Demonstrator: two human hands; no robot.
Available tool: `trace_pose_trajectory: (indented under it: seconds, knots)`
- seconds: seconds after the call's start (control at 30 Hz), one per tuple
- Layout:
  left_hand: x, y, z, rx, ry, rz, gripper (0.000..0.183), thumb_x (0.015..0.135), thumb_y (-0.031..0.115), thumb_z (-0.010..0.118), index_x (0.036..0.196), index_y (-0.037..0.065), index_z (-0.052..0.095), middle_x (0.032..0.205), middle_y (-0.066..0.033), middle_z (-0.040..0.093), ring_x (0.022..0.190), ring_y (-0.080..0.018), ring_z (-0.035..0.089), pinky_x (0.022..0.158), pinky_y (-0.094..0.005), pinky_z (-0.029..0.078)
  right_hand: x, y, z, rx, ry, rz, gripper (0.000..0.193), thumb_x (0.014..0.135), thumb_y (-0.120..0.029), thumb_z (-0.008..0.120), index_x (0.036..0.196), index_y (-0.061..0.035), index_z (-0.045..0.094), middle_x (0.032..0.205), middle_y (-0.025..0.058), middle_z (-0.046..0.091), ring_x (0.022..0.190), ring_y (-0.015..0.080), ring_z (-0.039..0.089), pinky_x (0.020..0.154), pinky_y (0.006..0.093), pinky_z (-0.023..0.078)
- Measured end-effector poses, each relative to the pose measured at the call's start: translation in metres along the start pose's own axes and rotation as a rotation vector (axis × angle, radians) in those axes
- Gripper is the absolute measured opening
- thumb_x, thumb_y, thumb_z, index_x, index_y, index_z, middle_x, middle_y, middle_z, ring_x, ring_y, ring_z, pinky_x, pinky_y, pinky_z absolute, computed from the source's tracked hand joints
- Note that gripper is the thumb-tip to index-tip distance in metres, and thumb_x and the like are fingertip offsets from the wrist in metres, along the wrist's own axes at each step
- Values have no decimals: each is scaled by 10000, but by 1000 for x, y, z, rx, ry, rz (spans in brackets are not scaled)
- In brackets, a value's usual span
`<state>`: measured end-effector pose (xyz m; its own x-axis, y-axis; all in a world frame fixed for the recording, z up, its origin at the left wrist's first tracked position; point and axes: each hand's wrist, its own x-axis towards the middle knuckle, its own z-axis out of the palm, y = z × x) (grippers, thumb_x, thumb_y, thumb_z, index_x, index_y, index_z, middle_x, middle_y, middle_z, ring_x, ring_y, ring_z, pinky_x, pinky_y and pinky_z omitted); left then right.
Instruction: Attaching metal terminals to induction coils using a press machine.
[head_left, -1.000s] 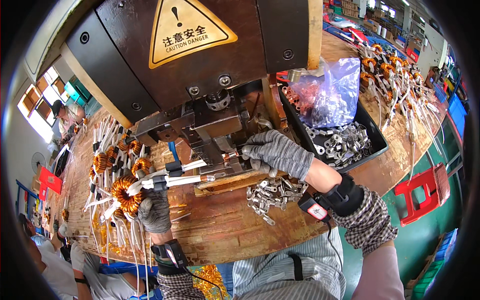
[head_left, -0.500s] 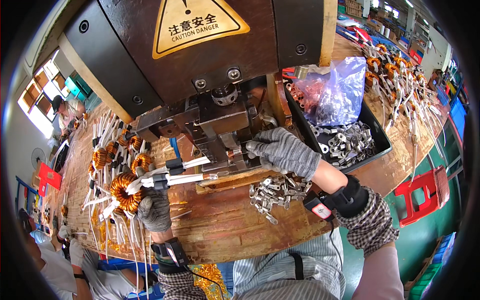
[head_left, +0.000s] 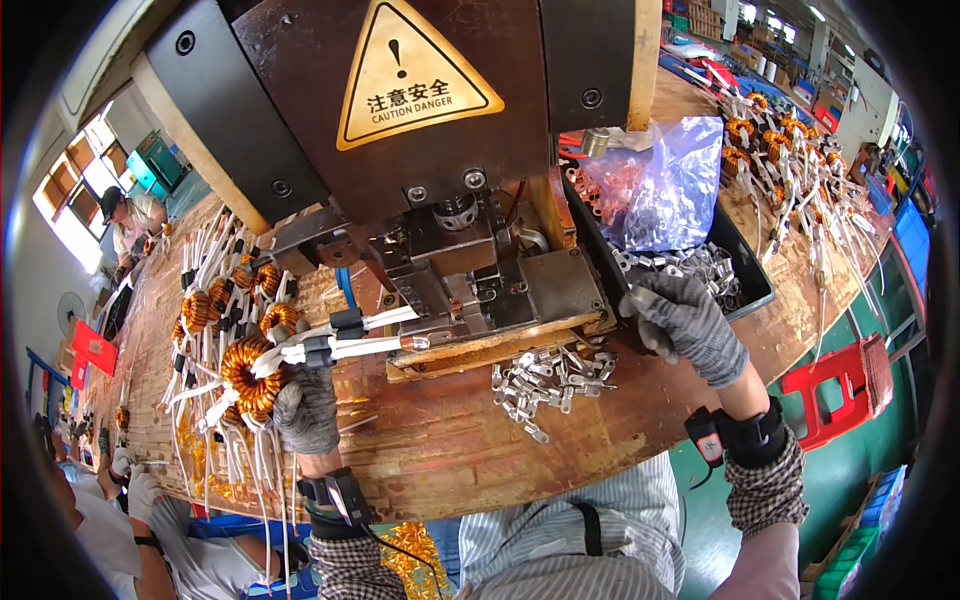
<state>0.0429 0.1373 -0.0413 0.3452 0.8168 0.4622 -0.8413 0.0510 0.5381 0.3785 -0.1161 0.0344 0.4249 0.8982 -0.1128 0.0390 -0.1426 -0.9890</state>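
Observation:
My left hand [head_left: 308, 412], in a grey knit glove, is closed around a copper-wound ring coil [head_left: 251, 378] and its white leads at the left of the press. Two thick white leads [head_left: 370, 348] with black sleeves point right toward the press die [head_left: 462, 308]; the lower one ends in bare copper. A small copper-coloured piece shows at the die. My right hand [head_left: 692, 328], gloved alike, is at the near left edge of a black tray [head_left: 752, 300] of metal terminal lugs. Its fingers are bent together; whatever they hold, if anything, is hidden.
A dark press [head_left: 300, 60] with a yellow warning sign stands over the table. Loose lugs [head_left: 550, 385] lie before its base. More coils with leads lie at left and far right. A plastic bag [head_left: 680, 185] sits in the tray. Other people work at left; a red stool [head_left: 830, 395] stands right.
My right hand has left the press die and moved right to the tray's edge. The left hand and coil have stayed nearly in place, and the view has shifted slightly.

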Motion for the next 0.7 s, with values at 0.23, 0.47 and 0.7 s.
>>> trace_pose_trajectory:
  seconds: [0.23, 0.47, 0.7]
  knots:
    - [-3, 13, 0, -153, -56, 44, 753, 697, -22, 604, 1366, 87, 276, 1390, -99, 340, 1221, -258, 414, 1004, -441, 369, -45, -13, 8, -30, 123, -13, 248, 872, -276, 569, 862, -31, 607, 554, -9, 531, 444, 50, 463, 415, 204, 360]
    - [-43, 52, 1, -1011, -278, -346, 805, 649, 221, 760, 1291, 45, 308, 1163, -59, 430, 1054, -174, 426, 992, -315, 310, -94, -46, 111, -894, 152, -1134, 344, 807, -201, 510, 1102, -24, 523, 1060, 179, 541, 927, 310, 538, 786, 399, 422]
    - [-26, -16, 74, -728, -318, -873, 714, 697, 277, 732, 1255, 33, 361, 1171, -103, 461, 1078, -212, 449, 920, -329, 365, -66, -7, 118, -617, -112, -642, 564, 813, -397, 530, 1228, -34, 410, 855, 192, 572, 783, 276, 596, 634, 397, 474]
